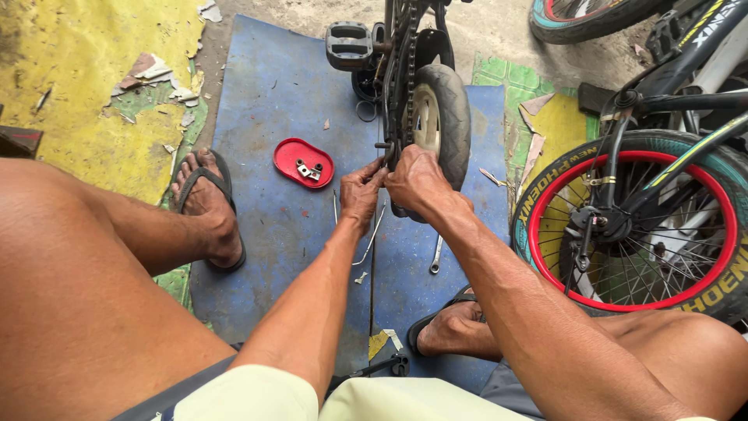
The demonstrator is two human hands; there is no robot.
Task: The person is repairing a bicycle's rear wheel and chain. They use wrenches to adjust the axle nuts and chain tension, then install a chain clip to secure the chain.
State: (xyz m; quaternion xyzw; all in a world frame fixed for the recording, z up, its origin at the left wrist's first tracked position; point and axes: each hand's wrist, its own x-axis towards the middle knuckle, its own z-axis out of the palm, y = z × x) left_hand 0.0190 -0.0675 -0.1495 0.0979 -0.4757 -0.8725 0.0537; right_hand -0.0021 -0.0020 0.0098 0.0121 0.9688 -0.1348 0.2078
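Both hands at small wheel's (441, 117) axle: left hand (360, 191) fingers pinching axle nut (382, 146), right hand (417, 179) gripping beside, equally near.

No packages, signs or screens show; only yellow lettering rings the black tyre (705, 168) at right.

You have two hands at work — your left hand (360, 193) and right hand (417, 181) — and two feet in sandals. Count three wheels: one small grey wheel (441, 121), one red-rimmed wheel (631, 226), one partly cut off at the top edge. One pedal (349, 45), one red tray (303, 163) (small metal bits inside, too small to count), one wrench (436, 256).
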